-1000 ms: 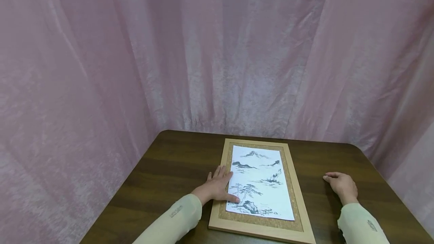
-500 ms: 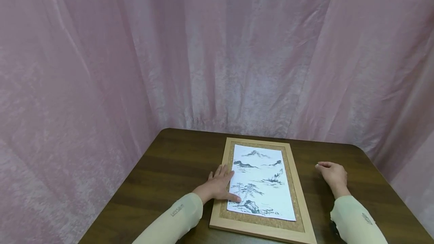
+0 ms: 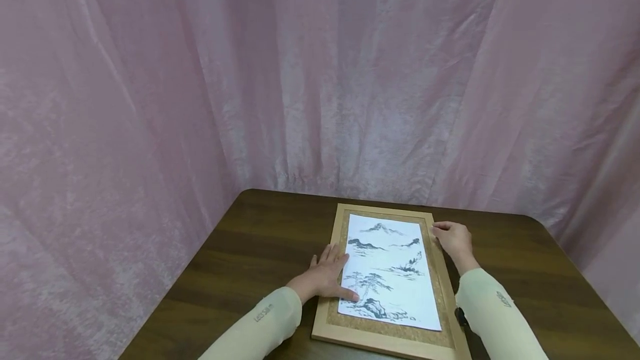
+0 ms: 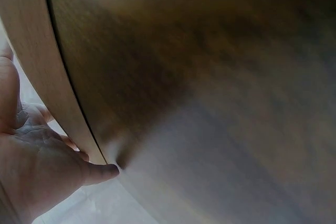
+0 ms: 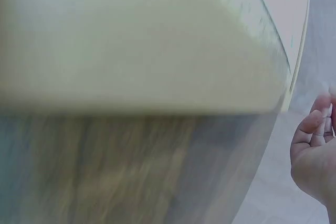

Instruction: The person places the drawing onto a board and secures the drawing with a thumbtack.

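A wood-framed cork board (image 3: pixel 382 342) lies on the table with a white sheet of paper (image 3: pixel 385 260) on it, printed with an ink-style landscape. My left hand (image 3: pixel 324 279) rests spread on the left frame and the paper's lower left edge, its thumb pressing on the sheet. In the left wrist view, the left hand (image 4: pixel 42 171) reaches past the wooden edge. My right hand (image 3: pixel 454 240) is at the board's upper right, fingertips over the frame beside the paper. In the right wrist view, the right hand (image 5: pixel 315 166) pinches a small pale object (image 5: pixel 325 86), too small to identify.
The dark brown wooden table (image 3: pixel 250 249) extends on both sides of the board. Pink velvety curtains (image 3: pixel 310 82) hang behind the table and along its sides.
My right hand has moved left and away from me, from the bare table on the right to the board's upper right edge. The left hand stays on the paper.
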Motion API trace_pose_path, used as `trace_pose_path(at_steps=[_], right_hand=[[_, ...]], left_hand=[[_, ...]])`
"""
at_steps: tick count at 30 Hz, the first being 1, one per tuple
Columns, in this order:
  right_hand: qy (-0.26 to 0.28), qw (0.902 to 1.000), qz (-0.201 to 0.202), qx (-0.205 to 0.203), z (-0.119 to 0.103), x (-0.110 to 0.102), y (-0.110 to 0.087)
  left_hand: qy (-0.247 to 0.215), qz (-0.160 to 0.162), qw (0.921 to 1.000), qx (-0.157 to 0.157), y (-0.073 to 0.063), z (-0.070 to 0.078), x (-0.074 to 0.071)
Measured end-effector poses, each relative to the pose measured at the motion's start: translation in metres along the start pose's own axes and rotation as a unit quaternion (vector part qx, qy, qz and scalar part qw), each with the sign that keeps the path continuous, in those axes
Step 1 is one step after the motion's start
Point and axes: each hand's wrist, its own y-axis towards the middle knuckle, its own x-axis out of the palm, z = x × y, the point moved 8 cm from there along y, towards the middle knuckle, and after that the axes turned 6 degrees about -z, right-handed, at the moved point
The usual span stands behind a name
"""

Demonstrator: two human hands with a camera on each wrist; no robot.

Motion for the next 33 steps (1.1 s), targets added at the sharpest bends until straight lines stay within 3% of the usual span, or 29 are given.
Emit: trace_pose_path(at_steps=[7,16,22,33], right_hand=[[-0.017,0.9995,-0.009,-0.025,-0.015,0.027,0.013],[-0.01,0.9992,-0.035,-0.016,-0.026,0.059,0.027],[-0.01,0.9984,-0.054,-0.01,-0.03,0.069,0.03],[-0.048,0.9972,-0.049,-0.027,-0.032,0.083,0.039]], left_hand=[[-0.019,-0.01,0.9998,0.002,-0.003,0.001,-0.001],[-0.017,-0.007,0.9998,-0.005,-0.003,-0.001,-0.001],[-0.016,-0.011,0.9998,-0.007,-0.002,0.0,0.001],[-0.022,-0.016,0.9996,-0.003,-0.003,0.004,0.005]])
